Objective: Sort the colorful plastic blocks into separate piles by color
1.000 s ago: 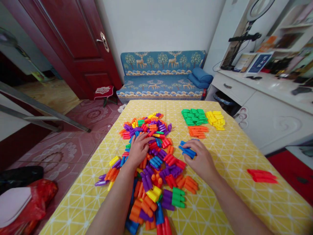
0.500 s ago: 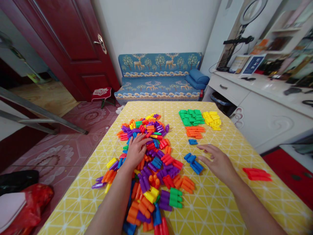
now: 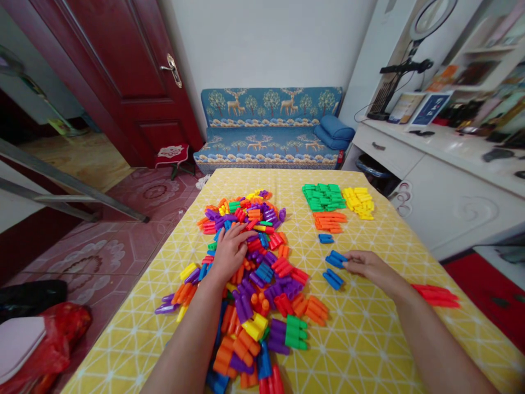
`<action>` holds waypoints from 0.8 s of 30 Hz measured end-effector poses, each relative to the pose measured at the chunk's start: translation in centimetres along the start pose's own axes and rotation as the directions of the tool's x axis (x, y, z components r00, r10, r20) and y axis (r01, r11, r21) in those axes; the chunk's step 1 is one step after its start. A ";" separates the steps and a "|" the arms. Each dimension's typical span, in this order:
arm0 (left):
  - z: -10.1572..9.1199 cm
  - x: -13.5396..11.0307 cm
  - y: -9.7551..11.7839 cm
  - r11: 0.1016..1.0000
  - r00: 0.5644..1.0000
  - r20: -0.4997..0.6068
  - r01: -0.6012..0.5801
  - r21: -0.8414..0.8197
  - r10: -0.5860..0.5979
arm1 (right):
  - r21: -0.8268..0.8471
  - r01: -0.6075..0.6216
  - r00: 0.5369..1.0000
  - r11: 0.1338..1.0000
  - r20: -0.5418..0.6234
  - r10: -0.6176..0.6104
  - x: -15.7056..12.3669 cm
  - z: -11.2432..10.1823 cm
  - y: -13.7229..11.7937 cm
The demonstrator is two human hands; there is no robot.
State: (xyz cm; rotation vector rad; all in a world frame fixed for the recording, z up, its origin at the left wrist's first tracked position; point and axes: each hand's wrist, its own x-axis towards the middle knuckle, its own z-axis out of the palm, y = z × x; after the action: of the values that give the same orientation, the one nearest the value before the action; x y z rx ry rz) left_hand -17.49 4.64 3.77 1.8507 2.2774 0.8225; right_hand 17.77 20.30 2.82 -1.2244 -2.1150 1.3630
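Note:
My right hand (image 3: 363, 265) pinches a blue bullet-shaped building block (image 3: 336, 259) just above the yellow patterned tablecloth. Another blue block (image 3: 332, 279) lies close below it, and a smaller blue piece (image 3: 326, 238) sits farther back. My left hand (image 3: 232, 249) rests with fingers spread on a mixed heap of blocks (image 3: 283, 266) in purple, orange, red, blue, yellow and green. Sorted by colour at the back right are green blocks (image 3: 323, 197), yellow blocks (image 3: 359, 202) and orange blocks (image 3: 330, 222). Red blocks (image 3: 437, 295) lie by my right forearm.
The table (image 3: 369, 339) has a yellow cloth with white lines. Behind it stands a blue bench (image 3: 262, 145) with a deer pattern. A white cabinet (image 3: 455, 186) is on the right; a red stool (image 3: 172, 154) and a metal ladder-like frame (image 3: 74, 186) are on the left.
My right hand has closed on one blue block and shifted it slightly right, apart from the other blue block beside it. My left hand has stayed on the heap.

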 end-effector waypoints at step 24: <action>0.0 0.0 0.0 1.000 1.000 0.002 -0.006 -0.004 0.006 | -0.542 0.150 0.808 0.827 -0.414 -0.418 3.5 0.5 4.7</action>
State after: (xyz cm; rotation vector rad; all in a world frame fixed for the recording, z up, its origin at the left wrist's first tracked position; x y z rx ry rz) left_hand -17.49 4.61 3.70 1.8569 2.2686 0.8256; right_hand 17.65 23.60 -2.02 -1.1854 -2.1638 0.2934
